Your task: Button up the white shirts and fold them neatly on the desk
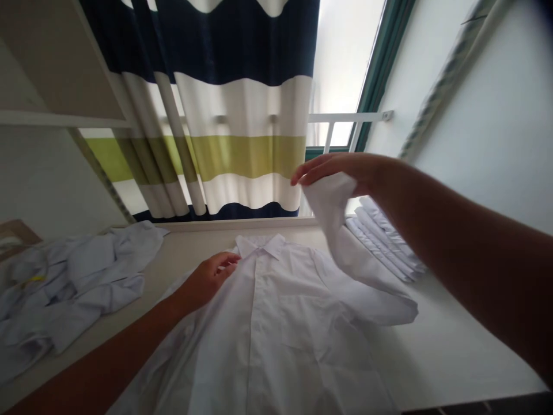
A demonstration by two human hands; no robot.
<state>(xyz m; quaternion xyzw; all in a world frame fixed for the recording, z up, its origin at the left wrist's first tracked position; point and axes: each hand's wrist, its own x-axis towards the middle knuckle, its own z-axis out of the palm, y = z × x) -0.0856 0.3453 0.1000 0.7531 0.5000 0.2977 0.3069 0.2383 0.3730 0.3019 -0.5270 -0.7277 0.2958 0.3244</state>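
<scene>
A white collared shirt (276,323) lies front up on the white table (453,351), collar toward the window. My left hand (211,276) rests on the shirt's left shoulder beside the collar, fingers curled and pressing the cloth. My right hand (341,170) is raised above the table and pinches the end of the shirt's right sleeve (334,225), which hangs lifted from the shoulder.
A heap of crumpled white shirts (64,282) lies at the left of the table. A stack of folded white shirts (384,239) sits at the back right by the wall. A striped curtain (233,115) hangs before the window behind the table.
</scene>
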